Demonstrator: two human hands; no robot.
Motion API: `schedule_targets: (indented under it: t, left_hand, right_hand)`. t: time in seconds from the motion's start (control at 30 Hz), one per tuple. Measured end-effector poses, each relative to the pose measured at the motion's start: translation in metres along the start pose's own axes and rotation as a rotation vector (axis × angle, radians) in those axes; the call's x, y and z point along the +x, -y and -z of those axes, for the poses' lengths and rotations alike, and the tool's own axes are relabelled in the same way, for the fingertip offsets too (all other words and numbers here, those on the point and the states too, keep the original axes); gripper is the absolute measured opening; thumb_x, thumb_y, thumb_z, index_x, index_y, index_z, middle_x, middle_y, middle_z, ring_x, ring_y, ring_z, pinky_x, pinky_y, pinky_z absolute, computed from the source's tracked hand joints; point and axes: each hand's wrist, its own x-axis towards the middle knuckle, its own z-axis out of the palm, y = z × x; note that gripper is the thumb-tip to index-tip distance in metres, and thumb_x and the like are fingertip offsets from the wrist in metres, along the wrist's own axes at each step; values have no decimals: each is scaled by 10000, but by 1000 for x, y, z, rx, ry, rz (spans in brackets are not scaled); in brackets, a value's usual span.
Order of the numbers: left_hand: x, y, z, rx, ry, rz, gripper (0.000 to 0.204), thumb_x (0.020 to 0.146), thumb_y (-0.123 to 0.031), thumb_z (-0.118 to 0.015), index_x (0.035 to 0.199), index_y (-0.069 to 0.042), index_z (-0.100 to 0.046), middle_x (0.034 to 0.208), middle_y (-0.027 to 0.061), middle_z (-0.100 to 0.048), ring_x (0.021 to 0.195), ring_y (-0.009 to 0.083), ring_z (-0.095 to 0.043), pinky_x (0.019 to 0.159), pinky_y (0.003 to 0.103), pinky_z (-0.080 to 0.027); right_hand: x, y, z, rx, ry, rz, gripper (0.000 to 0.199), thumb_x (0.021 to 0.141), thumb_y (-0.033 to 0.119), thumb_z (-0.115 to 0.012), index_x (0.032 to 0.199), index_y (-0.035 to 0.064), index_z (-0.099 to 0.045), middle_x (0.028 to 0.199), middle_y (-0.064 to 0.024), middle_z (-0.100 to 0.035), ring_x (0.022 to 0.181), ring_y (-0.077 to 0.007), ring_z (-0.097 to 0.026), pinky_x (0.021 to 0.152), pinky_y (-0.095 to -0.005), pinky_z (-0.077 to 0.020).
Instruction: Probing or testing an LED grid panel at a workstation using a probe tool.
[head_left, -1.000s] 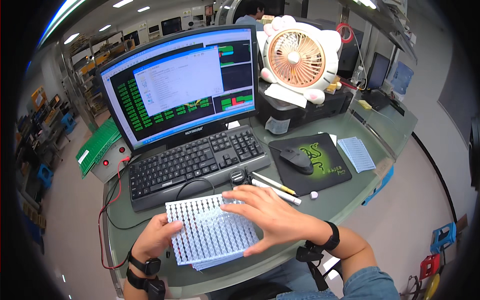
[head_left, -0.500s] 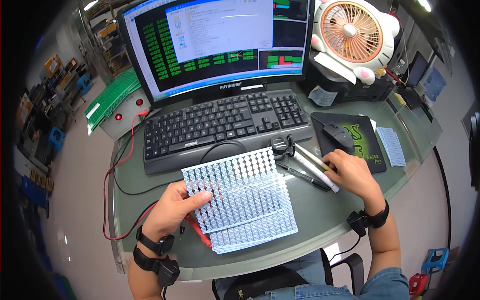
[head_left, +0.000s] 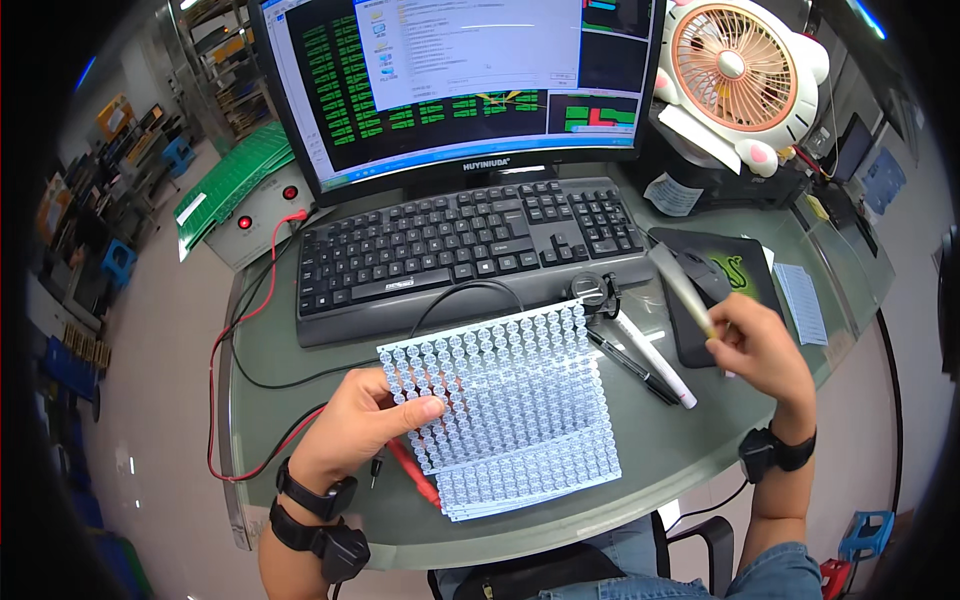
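My left hand [head_left: 362, 412] grips a white circuit board panel [head_left: 510, 400] made of rows of small round boards, its thumb over the left edge. More such panels [head_left: 535, 487] show under its lower edge; I cannot tell whether the hand holds them too. My right hand [head_left: 757, 345] is raised at the mouse pad, fingers pinched round a pale, slim pen-like stick [head_left: 682, 290] that points up and left, blurred by motion. A white marker pen [head_left: 655, 360] and a black pen [head_left: 632, 367] lie between the panel and my right hand.
A keyboard [head_left: 470, 255] and a monitor [head_left: 460, 120] stand beyond the panel. A black mouse [head_left: 700, 275] sits on its pad [head_left: 700, 340]; a magnifier loupe [head_left: 592, 293] lies before the keyboard. Red test leads [head_left: 412, 472] run left. A fan [head_left: 735, 70] stands back right.
My right hand has lifted the pale stick off the table beside the white marker and moved right with it. My left hand still holds the panel, and the whole view has shifted slightly.
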Motion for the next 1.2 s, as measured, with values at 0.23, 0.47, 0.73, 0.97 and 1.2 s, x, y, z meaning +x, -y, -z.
schedule_targets:
  t: [0.23,0.47,0.73,0.97,1.2]
  left_hand:
    - [-2,2,-3,-9,20,-7,239,880,-152,-678,1051,15,-677,1003,70,-683,904,123,-619,835,287,-483]
    - [-1,1,-8,-48,54,-56,236,883,-139,-674,1064,12,-676,1020,70,-682,923,124,-615,840,283,-480]
    - [2,7,-2,-71,66,-98,302,919,-141,-618,1167,31,-605,1088,87,-643,973,135,-603,837,294,-504]
    - [10,11,4,-298,-11,-39,199,960,-130,-509,1117,-8,-513,1009,80,-597,897,162,-613,722,326,-584]
    - [13,14,4,-251,22,-66,171,934,-105,-564,1067,-11,-516,990,69,-590,890,146,-612,724,312,-584]
  right_hand:
    - [12,68,-19,1160,71,276,182,851,45,-651,915,22,-482,766,-54,-586,648,-113,-626,570,-206,-481]
    - [52,75,-73,308,-326,618,203,876,72,-642,1075,38,-628,955,-86,-661,879,-174,-628,806,-299,-492]
    - [43,64,-80,605,-95,266,274,802,72,-734,1056,39,-637,801,-3,-540,718,-80,-503,634,-223,-415]
    - [46,57,-79,569,-134,284,273,814,89,-727,1066,38,-633,797,-1,-530,705,-69,-483,623,-212,-400]
    - [48,56,-81,495,-142,288,235,828,86,-706,1042,29,-628,764,-2,-527,687,-68,-485,610,-216,-406]
